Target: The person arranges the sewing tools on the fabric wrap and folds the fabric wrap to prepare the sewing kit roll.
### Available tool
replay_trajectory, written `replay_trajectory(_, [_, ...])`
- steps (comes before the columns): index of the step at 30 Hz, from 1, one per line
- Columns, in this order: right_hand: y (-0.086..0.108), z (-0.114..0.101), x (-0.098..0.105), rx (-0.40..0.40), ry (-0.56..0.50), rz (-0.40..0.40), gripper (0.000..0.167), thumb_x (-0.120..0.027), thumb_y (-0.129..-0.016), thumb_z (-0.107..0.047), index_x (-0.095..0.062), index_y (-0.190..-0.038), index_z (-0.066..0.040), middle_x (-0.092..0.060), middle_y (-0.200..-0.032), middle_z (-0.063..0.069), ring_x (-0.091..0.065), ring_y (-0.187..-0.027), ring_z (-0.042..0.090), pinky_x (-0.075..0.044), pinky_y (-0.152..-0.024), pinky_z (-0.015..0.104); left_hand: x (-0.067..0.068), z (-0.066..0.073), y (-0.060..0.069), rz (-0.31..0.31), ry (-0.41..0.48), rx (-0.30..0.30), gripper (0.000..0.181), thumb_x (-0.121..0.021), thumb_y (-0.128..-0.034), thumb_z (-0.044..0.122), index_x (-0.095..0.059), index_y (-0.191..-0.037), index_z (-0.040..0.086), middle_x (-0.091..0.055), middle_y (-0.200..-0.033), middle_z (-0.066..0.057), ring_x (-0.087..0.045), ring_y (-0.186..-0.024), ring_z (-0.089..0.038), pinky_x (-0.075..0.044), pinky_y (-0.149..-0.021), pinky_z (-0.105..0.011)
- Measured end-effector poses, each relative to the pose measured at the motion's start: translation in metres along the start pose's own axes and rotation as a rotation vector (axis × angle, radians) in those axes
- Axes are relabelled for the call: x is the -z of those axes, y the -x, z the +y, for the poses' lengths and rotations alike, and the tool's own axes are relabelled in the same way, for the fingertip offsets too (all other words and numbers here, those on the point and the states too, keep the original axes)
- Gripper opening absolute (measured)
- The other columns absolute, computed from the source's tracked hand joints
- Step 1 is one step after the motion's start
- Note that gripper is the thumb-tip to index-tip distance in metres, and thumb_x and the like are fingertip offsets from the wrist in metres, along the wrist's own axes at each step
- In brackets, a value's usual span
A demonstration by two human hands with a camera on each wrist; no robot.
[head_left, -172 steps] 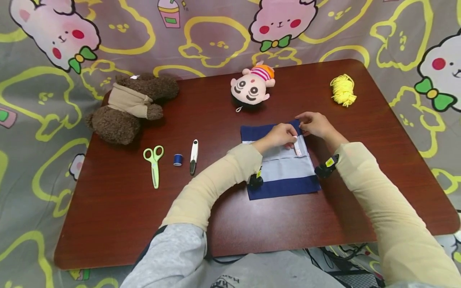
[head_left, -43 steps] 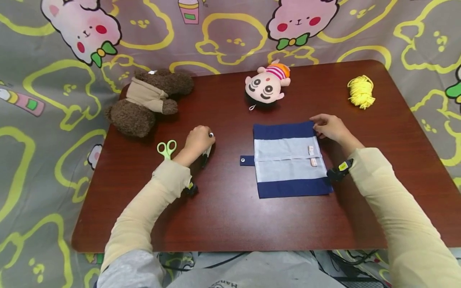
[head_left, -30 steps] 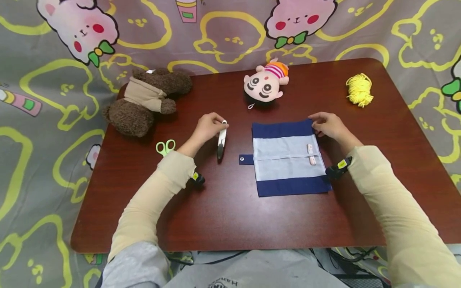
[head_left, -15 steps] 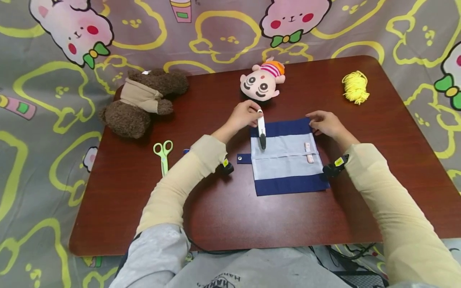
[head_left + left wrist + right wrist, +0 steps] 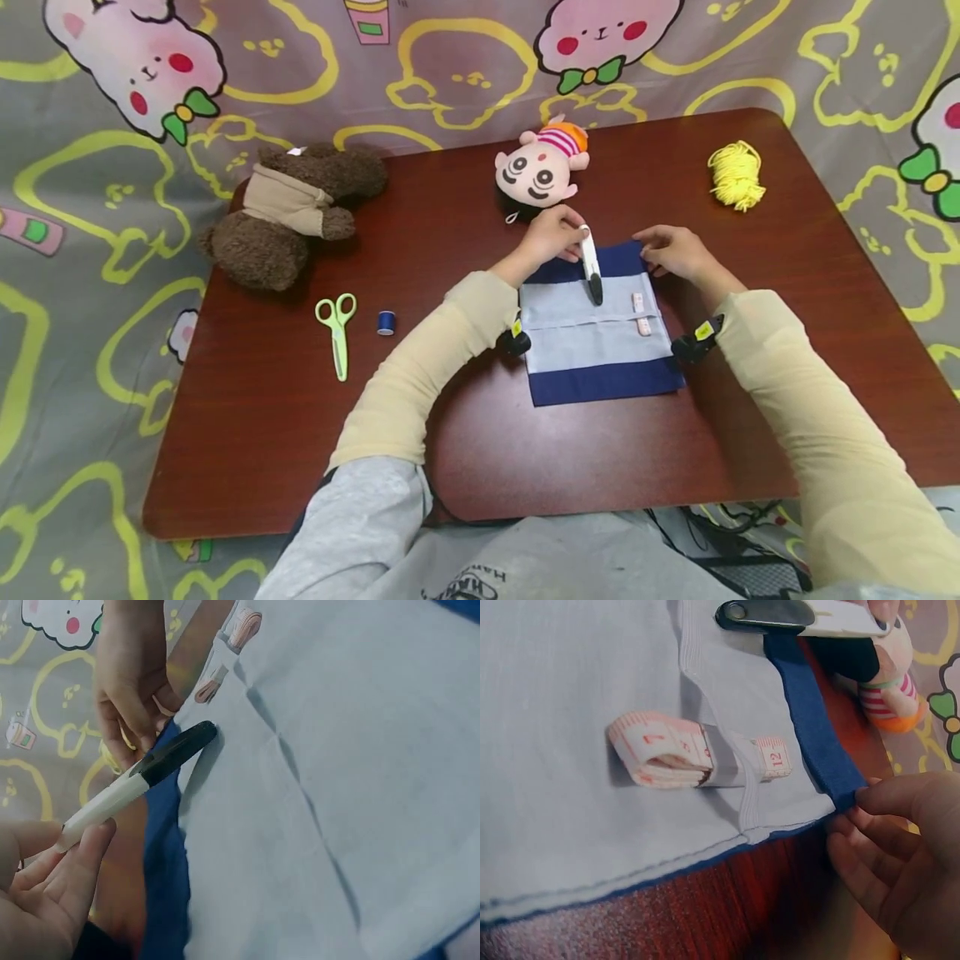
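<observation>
My left hand (image 5: pixel 552 234) pinches the end of white-handled thread snips (image 5: pixel 592 268) with a black tip, held above the cloth roll. The navy and light grey cloth roll (image 5: pixel 577 347) lies spread on the table, an elastic strip across its middle. A folded tape measure (image 5: pixel 664 750) is tucked under that elastic near the right edge. My right hand (image 5: pixel 681 253) holds the roll's far right corner, thumb on top and fingers beneath, as the right wrist view shows. In the left wrist view the snips' tip (image 5: pixel 180 752) points toward the grey cloth.
Green scissors (image 5: pixel 338 337) and a blue thread spool (image 5: pixel 386 322) lie left on the table (image 5: pixel 247 467). A brown teddy bear (image 5: pixel 277 221) lies at the back left. Behind my left hand is a doll (image 5: pixel 538 171), and yellow yarn (image 5: pixel 737 175) sits at the back right.
My left hand has let go of the tape measure, picked up the snips from beside the spool and carried them right, over the cloth roll. My right hand stays at the corner.
</observation>
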State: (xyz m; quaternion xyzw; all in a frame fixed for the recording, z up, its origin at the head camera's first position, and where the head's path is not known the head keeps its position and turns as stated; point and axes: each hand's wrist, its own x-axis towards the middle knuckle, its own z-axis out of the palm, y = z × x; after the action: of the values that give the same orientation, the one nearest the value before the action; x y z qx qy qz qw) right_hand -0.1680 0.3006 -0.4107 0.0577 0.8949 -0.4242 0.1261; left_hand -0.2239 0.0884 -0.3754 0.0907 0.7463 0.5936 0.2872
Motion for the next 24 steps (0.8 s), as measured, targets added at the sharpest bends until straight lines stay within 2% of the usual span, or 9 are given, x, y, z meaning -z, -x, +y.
replay_trajectory(3, [0.000,-0.001,0.000,0.001,0.001,0.002,0.033,-0.050,-0.087,-0.002,-0.051,-0.120,0.003,-0.056,-0.089,0.020,-0.054,-0.062,0.015,-0.049,-0.054,0.026,-0.002,-0.009,-0.011,-0.021,0.019,0.037,0.019,-0.057,-0.0854,0.003,-0.051,-0.103,-0.004,-0.057,-0.075,-0.010,-0.058,-0.055,-0.018,-0.052,-0.060,-0.031])
replay_trajectory(5, [0.000,-0.002,0.000,0.002,0.004,0.006,0.034,-0.050,-0.086,-0.002,-0.051,-0.120,0.003,-0.056,-0.089,0.019,-0.054,-0.061,0.015,-0.049,-0.054,0.026,-0.005,-0.014,-0.013,-0.027,0.034,0.052,0.019,-0.057,-0.0856,0.003,-0.050,-0.102,-0.003,-0.056,-0.074,-0.009,-0.058,-0.053,-0.017,-0.052,-0.059,-0.030])
replay_trajectory(16, [-0.001,-0.002,-0.003,0.006,0.001,0.025,0.033,-0.051,-0.086,-0.001,-0.052,-0.119,0.003,-0.056,-0.088,0.018,-0.053,-0.060,0.013,-0.048,-0.053,0.025,-0.015,-0.031,-0.012,-0.091,0.064,0.116,0.023,-0.055,-0.0869,0.004,-0.050,-0.107,-0.005,-0.057,-0.076,-0.012,-0.058,-0.052,-0.016,-0.052,-0.057,-0.029])
replay_trajectory(20, [0.000,-0.003,-0.003,0.001,0.007,0.025,0.034,-0.049,-0.087,-0.001,-0.050,-0.120,0.003,-0.054,-0.093,0.021,-0.054,-0.064,0.016,-0.049,-0.055,0.025,-0.019,-0.033,-0.011,-0.122,0.046,0.135,0.024,-0.056,-0.0870,0.004,-0.050,-0.109,-0.005,-0.057,-0.074,-0.011,-0.058,-0.051,-0.015,-0.051,-0.053,-0.026])
replay_trajectory(24, [0.001,-0.003,-0.004,-0.011,0.017,0.020,0.034,-0.049,-0.088,-0.002,-0.049,-0.121,0.002,-0.054,-0.096,0.023,-0.055,-0.069,0.021,-0.050,-0.058,0.027,-0.024,-0.033,-0.007,-0.132,-0.051,0.106,0.027,-0.058,-0.0857,0.007,-0.054,-0.111,-0.002,-0.058,-0.067,-0.007,-0.056,-0.047,-0.011,-0.046,-0.046,-0.022])
